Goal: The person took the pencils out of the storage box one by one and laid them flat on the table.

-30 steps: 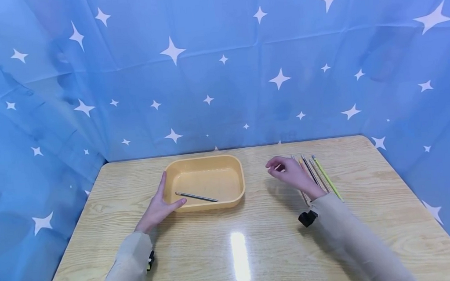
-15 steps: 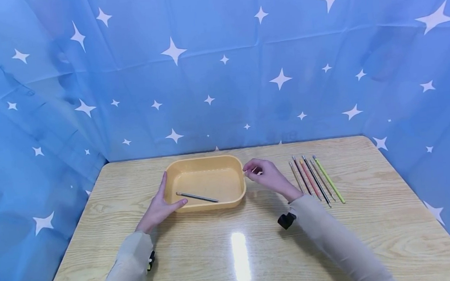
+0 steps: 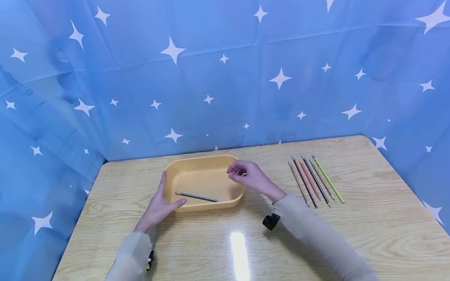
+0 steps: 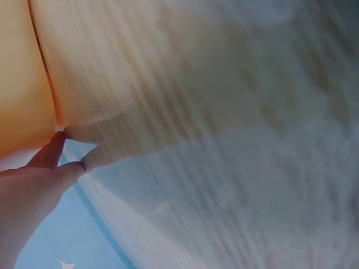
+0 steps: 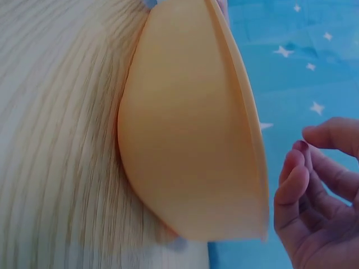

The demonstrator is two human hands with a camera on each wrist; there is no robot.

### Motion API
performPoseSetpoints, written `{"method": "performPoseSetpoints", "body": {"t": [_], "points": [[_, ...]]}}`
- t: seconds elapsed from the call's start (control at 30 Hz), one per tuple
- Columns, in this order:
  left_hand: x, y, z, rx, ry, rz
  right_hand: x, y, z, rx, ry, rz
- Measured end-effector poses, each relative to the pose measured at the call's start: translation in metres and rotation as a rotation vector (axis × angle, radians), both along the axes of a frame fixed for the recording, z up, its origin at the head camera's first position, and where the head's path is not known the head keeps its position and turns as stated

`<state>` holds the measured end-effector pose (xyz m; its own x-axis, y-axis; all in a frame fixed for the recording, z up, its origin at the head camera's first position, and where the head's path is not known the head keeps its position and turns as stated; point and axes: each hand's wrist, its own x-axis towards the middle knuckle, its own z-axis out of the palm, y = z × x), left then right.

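A shallow yellow tray [image 3: 204, 206] stands on the wooden table, with one dark pencil [image 3: 196, 197] lying slantwise along its near side. My left hand [image 3: 157, 210] rests at the tray's near left corner. Its fingers lie straight along the left side, and the thumb stretches over the front rim. Above the tray's right end is my right hand [image 3: 251, 177], its fingers loosely bent and the thumb close to the index finger. In the right wrist view this right hand [image 5: 322, 193] is beside the tray wall [image 5: 190, 129], and nothing shows between its fingers.
Several pencils [image 3: 309, 180] lie side by side on the table right of the tray, the outermost one yellow-green [image 3: 328, 178]. A blue curtain [image 3: 219, 70] with white stars hangs behind and beside the table [image 3: 378, 216].
My right hand has moved left from over the row of pencils to above the tray's right end, uncovering the pencils. The left hand, the tray and its pencil have stayed put.
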<state>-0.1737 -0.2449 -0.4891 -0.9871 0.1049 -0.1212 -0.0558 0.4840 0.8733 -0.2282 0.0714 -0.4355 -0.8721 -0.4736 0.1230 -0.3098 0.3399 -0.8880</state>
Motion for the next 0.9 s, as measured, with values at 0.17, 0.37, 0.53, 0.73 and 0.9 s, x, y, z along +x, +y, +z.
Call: {"method": "performPoseSetpoints", "body": {"t": [0.17, 0.37, 0.53, 0.73, 0.9], "points": [[0.001, -0.001, 0.0, -0.002, -0.001, 0.002, 0.005, -0.015, 0.009, -0.009, 0.004, 0.027], [0.001, -0.002, 0.0, -0.009, -0.01, 0.01, -0.006, -0.032, -0.018, 0.006, 0.04, 0.057], [0.001, -0.002, 0.0, -0.014, -0.009, 0.019, -0.005, -0.046, -0.021, 0.041, 0.054, 0.111], [0.0, 0.0, 0.0, -0.009, -0.009, 0.02, -0.007, -0.058, -0.027, 0.123, 0.03, 0.18], [0.0, 0.001, -0.001, -0.007, 0.001, 0.011, -0.011, -0.067, -0.033, 0.209, -0.028, 0.215]]}}
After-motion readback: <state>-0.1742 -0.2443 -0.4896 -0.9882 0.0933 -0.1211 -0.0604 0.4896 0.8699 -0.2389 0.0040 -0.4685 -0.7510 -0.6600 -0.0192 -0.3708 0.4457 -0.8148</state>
